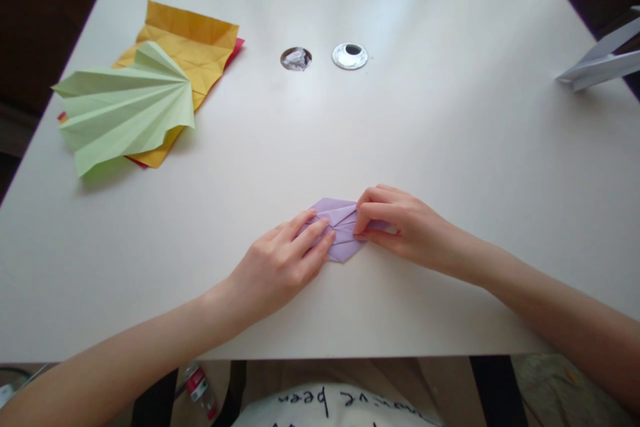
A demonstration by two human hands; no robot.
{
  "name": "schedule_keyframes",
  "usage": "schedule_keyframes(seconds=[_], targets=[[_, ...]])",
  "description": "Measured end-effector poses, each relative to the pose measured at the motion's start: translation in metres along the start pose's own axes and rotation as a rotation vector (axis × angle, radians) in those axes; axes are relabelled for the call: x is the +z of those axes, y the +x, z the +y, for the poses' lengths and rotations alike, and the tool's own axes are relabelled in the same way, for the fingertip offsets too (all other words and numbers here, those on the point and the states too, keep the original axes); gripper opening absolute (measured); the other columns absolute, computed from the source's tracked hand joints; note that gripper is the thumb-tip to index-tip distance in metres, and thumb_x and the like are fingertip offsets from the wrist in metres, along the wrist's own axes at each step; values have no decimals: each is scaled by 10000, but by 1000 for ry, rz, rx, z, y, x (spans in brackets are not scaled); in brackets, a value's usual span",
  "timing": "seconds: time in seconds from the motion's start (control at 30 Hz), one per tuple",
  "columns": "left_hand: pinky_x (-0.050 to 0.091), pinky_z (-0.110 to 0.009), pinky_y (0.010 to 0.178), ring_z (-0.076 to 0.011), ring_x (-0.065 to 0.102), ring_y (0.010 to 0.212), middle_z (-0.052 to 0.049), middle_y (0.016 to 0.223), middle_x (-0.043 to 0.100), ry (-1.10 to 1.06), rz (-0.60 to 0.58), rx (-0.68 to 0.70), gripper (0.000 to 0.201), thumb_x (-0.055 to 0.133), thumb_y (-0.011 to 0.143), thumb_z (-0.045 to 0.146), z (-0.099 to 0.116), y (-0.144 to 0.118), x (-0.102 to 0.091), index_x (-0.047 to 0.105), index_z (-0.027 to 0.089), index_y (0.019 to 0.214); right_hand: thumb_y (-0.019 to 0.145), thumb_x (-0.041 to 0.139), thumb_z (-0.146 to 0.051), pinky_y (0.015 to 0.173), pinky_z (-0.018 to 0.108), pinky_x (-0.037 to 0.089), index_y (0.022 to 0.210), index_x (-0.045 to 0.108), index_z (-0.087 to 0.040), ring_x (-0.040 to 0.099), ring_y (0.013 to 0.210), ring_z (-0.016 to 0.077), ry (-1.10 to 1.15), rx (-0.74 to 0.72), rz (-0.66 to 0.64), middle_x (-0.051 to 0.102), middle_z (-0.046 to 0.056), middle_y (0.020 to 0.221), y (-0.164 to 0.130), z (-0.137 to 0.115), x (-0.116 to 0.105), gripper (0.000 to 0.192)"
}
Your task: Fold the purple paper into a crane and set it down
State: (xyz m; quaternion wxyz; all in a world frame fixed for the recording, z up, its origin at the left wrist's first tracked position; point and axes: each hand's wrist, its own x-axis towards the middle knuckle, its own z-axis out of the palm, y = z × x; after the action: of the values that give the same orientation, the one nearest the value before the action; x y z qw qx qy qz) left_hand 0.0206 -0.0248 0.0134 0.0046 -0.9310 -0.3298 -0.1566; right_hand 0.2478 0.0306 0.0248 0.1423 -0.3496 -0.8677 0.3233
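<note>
The right hand (400,223) pinches the right edge of a small folded purple paper (339,230) between thumb and curled fingertips, while the left hand (280,263) lies flat with its fingers pressed together on the paper's left side, pinning it to the worktop (450,133). The paper sits near the front edge, right in the middle between the two hands. It looks light, thin and layered with sharp creases, so it would likely slide or spring open if let go; the folded edges seem the best places to hold. Well apart, at the far left, a pleated green paper fan (125,107) rests on yellow paper (193,43) with red peeking out beneath.
</note>
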Motion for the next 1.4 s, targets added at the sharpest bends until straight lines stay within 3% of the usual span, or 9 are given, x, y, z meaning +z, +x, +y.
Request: schedule_keyframes(seconds=[0.27, 0.37, 0.47, 0.57, 0.67, 0.77, 1.07, 1.4], targets=[[538, -367, 871, -265, 537, 1137, -92, 1170, 616, 5, -12, -2, 269, 529, 856, 173, 1, 1, -1, 595, 115, 1111, 767, 572, -92, 656, 247, 434, 662, 612, -175, 527, 733, 140, 23, 38, -114, 607, 28, 730, -1, 5, -16, 140], [546, -363, 859, -267, 552, 1121, -98, 1166, 620, 0, -10, -2, 261, 517, 865, 191, 1, 3, -3, 603, 107, 1096, 780, 591, -150, 645, 250, 455, 690, 613, -174, 546, 721, 137, 60, 1, -85, 615, 29, 723, -2, 3, -18, 96], [544, -364, 865, -266, 561, 1112, -101, 1165, 622, -5, -5, -2, 267, 511, 869, 206, 1, 4, -4, 604, 101, 1097, 816, 582, -219, 660, 258, 484, 801, 628, -165, 579, 749, 134, 73, -98, 53, 645, 49, 793, -4, 0, -14, 72], [536, -368, 882, -266, 552, 1127, -104, 1178, 615, 2, -17, 4, 284, 507, 871, 207, 1, 4, -4, 590, 99, 1122, 827, 573, -189, 791, 309, 497, 953, 627, -162, 609, 901, 155, -51, -289, 149, 682, 64, 963, -6, -3, -3, 140], [536, -362, 883, -261, 547, 1135, -107, 1173, 618, 5, -18, 6, 289, 497, 877, 206, 1, 4, -4, 582, 97, 1130, 834, 563, -169, 846, 342, 499, 1074, 591, -142, 609, 1007, 175, -220, -427, 156, 677, 66, 1073, -6, -3, 6, 243], [538, -362, 881, -260, 557, 1124, -103, 1149, 632, -7, -9, 2, 284, 499, 875, 206, 0, 4, -4, 588, 93, 1119, 847, 538, -153, 827, 336, 519, 1038, 608, -136, 622, 1005, 172, -337, -483, 164, 679, 60, 1076, -6, -4, 8, 204], [518, -349, 921, -240, 521, 1179, -86, 1220, 594, -146, -90, 5, 250, 489, 874, 229, -9, 4, -16, 616, 136, 1068, 856, 506, -119, 814, 325, 544, 1014, 626, -116, 621, 1016, 173, -415, -467, 173, 687, 54, 1052, -8, -8, 9, 199], [500, -364, 934, -209, 552, 1135, -35, 1190, 619, -224, -137, -50, 211, 484, 877, 238, -18, 2, -27, 691, 197, 864, 861, 499, -121, 782, 311, 555, 1005, 634, -120, 636, 988, 169, -401, -446, 183, 700, 50, 1015, -8, -11, 8, 197]])
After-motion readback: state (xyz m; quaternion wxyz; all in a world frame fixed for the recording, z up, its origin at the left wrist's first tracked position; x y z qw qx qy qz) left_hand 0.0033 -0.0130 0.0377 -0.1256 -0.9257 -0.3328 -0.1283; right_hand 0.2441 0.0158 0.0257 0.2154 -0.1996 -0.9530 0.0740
